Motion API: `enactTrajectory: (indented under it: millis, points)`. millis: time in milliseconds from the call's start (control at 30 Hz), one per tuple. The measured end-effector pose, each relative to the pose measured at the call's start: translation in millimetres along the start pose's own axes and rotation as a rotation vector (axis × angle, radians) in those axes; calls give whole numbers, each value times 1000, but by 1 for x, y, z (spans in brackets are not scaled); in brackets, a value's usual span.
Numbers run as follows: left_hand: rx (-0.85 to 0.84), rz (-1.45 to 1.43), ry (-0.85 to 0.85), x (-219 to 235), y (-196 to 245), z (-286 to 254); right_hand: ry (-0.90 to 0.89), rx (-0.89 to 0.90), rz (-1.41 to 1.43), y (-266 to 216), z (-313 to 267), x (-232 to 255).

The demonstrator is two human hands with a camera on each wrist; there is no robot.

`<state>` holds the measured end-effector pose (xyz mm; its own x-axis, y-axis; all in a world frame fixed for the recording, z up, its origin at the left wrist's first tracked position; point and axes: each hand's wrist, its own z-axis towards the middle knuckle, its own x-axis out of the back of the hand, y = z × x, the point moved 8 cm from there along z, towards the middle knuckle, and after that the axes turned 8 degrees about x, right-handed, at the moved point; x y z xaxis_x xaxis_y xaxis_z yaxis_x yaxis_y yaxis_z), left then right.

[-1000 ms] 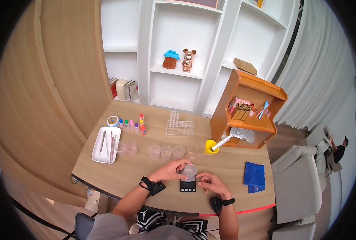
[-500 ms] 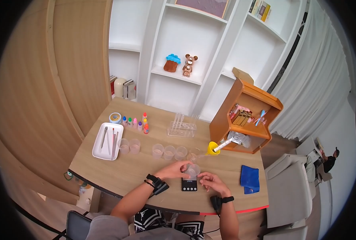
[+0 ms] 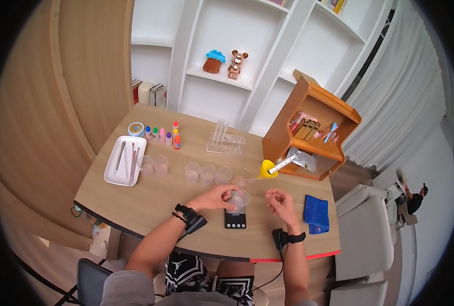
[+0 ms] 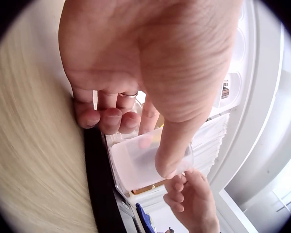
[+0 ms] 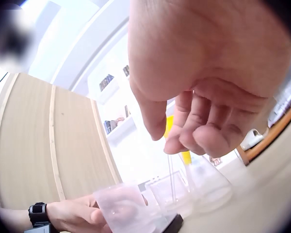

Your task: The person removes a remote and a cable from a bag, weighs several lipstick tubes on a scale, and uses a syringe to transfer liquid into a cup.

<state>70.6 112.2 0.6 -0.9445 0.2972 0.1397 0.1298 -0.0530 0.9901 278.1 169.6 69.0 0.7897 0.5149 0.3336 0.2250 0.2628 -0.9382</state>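
My left hand [image 3: 218, 197] pinches a clear plastic cup [image 3: 241, 199] between thumb and fingers, right over the far end of a black pocket scale [image 3: 235, 220]. In the left wrist view the thumb lies along the near wall of the cup [image 4: 136, 162], and the other fingertips hang beside it. My right hand [image 3: 282, 206] is raised over the table to the right of the scale, fingers loosely curled with nothing seen between them. Beyond it in the right wrist view are a thin clear rod [image 5: 171, 179] and a clear flask [image 5: 211, 187].
Clear cups [image 3: 207, 175] stand in a row behind my hands. A white tray [image 3: 113, 173] of tools and several dropper bottles [image 3: 162, 135] lie left. At the back are a test-tube rack [image 3: 226, 145], yellow funnel [image 3: 268, 170] and wooden cabinet [image 3: 278, 137]. A blue cloth [image 3: 316, 214] lies right.
My right hand has moved away from the cup to the right and risen. My left hand keeps hold of the cup at the scale. The head view has shifted slightly.
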Motion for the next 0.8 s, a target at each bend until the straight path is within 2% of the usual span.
enactTrajectory:
  millis: [67,100,167,200,267,367,600,700,800]
  points:
    - [14,10,14,1,1,-3,124,103,-127,-19,9,10]
    - [24,16,22,3,2,-3,119,111,-118,-27,15,9]
    - [35,14,17,4,2,-2,260,97,-231,-37,17,19]
    - [37,7,9,3,1,-2,258,92,-221,-38,22,18]
    - [26,1,16,2,1,-2,345,185,-337,-47,25,22]
    - [28,8,15,2,5,-5,352,253,-360,-57,29,19]
    - [52,22,0,0,10,-6,322,287,-453,-71,37,13]
    - [67,-6,3,1,2,-5,337,360,-468,-83,38,17]
    - [54,11,6,1,3,-6,366,516,-501,-122,28,28]
